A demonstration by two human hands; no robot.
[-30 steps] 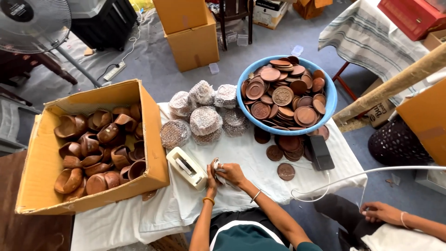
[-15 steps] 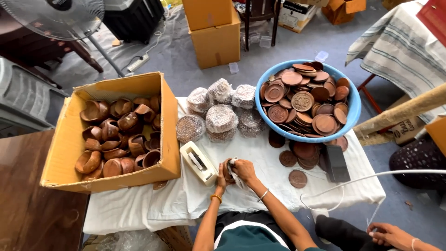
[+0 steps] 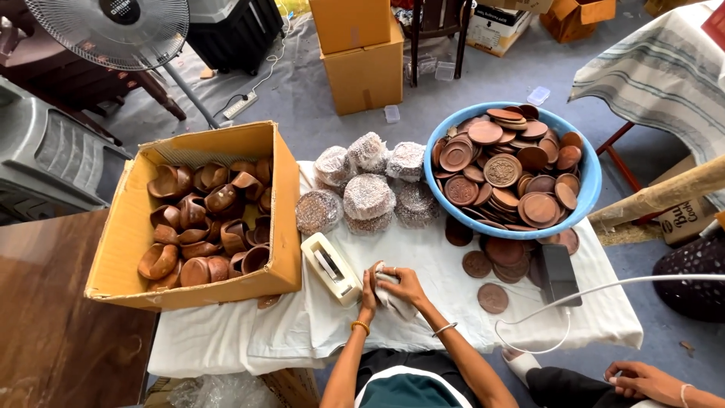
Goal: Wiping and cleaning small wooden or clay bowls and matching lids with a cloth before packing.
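Observation:
My left hand [image 3: 368, 291] and my right hand [image 3: 405, 285] meet over the white-covered table [image 3: 423, 317], both closed around a small item wrapped in white foam sheet [image 3: 389, 291]. A cream tape dispenser [image 3: 331, 267] stands just left of my left hand. Behind it lie several foam-wrapped round bundles [image 3: 368, 195]. A blue basin [image 3: 586, 189] full of round brown wooden discs sits at the right. A cardboard box [image 3: 128, 242] holding brown wooden bowls is at the left.
Loose wooden discs [image 3: 492, 298] and a black phone [image 3: 558, 273] with a white cable lie under the basin. Another person's hand [image 3: 642, 380] rests at bottom right. A fan [image 3: 106, 26], stacked cardboard boxes [image 3: 361, 53] and a brown table [image 3: 60, 325] surround the work area.
The view shifted slightly, so the table now sits higher and more to the right. My hands stay together on the wrapped item beside the tape dispenser.

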